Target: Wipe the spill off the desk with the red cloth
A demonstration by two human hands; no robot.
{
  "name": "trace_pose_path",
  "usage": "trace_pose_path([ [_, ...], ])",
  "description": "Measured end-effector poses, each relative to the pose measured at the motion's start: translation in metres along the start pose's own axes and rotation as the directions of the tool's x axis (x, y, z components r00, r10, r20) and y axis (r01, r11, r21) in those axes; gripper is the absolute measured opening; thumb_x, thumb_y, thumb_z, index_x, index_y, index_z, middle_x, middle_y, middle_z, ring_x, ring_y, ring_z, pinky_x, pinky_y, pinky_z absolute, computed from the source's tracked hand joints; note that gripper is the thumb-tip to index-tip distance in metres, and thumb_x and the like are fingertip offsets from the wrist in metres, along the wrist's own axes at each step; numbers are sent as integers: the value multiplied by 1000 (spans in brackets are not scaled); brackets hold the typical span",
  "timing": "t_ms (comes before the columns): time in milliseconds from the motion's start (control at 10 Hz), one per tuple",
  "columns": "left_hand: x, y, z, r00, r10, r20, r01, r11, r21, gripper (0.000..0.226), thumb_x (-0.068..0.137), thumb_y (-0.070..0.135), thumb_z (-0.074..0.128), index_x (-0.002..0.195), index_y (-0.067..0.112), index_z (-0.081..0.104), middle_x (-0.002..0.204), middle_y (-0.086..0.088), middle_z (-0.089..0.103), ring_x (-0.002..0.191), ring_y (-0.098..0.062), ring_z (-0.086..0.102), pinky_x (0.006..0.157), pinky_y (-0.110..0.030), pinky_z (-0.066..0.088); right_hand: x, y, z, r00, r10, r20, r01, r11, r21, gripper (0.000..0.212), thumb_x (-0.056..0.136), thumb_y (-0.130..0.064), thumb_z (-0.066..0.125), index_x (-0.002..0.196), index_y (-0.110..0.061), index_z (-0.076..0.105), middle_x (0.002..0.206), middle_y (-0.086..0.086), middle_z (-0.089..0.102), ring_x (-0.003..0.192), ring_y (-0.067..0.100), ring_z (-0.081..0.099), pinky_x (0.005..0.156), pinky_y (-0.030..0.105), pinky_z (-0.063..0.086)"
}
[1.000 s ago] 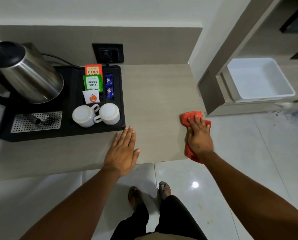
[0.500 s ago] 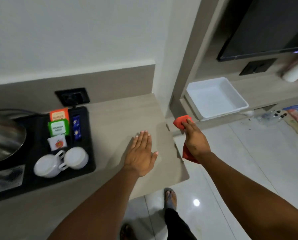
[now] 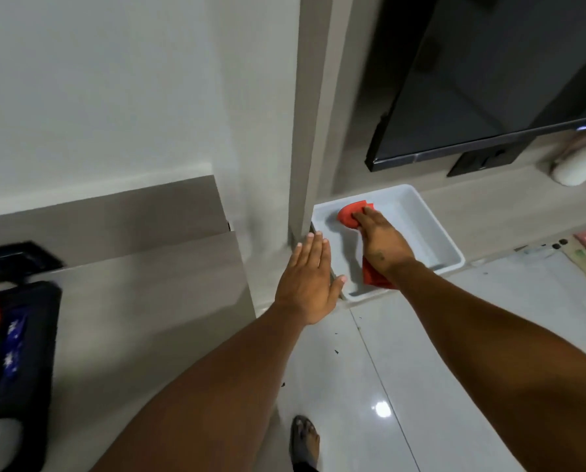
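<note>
The red cloth (image 3: 350,215) is in my right hand (image 3: 383,236), which holds it over the inside of a white tub (image 3: 421,216) on a low shelf; part of the cloth hangs below my wrist. My left hand (image 3: 310,284) is flat with fingers apart, hovering off the right end of the beige desk (image 3: 148,318), beside the tub's left rim. No spill shows on the visible part of the desk.
A black tray (image 3: 29,335) with tea sachets sits at the desk's left edge. A black wall socket (image 3: 15,260) is behind it. A dark TV (image 3: 506,80) hangs above the shelf, with a white bottle (image 3: 581,165) at right. Glossy floor tiles and my sandalled foot (image 3: 305,441) are below.
My right hand carried the red cloth off the desk's right edge and over into the white tub. My left hand left the desk top and drifted right. The view swung right.
</note>
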State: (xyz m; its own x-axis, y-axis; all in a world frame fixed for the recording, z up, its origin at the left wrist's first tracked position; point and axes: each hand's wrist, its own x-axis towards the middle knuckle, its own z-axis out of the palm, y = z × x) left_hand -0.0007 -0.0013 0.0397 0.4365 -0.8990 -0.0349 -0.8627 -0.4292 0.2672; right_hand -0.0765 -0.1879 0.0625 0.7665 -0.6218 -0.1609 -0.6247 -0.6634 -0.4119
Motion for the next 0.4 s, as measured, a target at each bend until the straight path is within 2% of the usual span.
trace_pose_path([
  [100,16,-3,17,997,-75,-22,73,996,-52,78,107,53,29,162,4,5,173,-14,2,159,-26,-4,128,-36,-8,22,3,29,996,-23,86,19,999,44,50,104,-40,33,153,-36,22,165,-7,18,150,22,18,122,44,13],
  [200,14,-9,31,995,-103,16,104,989,-100,80,105,57,28,163,8,2,173,-12,-1,159,-24,-5,129,-39,-1,34,3,53,983,-85,160,94,994,-50,53,106,-28,34,156,-29,16,167,0,7,153,24,6,121,43,12],
  [300,11,-15,40,994,-101,37,104,989,-102,81,104,60,24,163,11,0,173,-10,-3,159,-23,-7,130,-40,0,40,6,71,980,-104,172,132,978,-163,53,106,-38,25,156,-23,15,167,7,7,153,30,4,123,48,10],
  [400,3,-23,34,996,-91,-2,90,989,-121,82,104,61,23,163,9,1,173,-11,-2,159,-23,-6,128,-37,-3,39,-4,61,983,-155,101,179,937,-299,59,103,-49,15,153,-21,26,164,10,22,151,32,16,123,49,11],
])
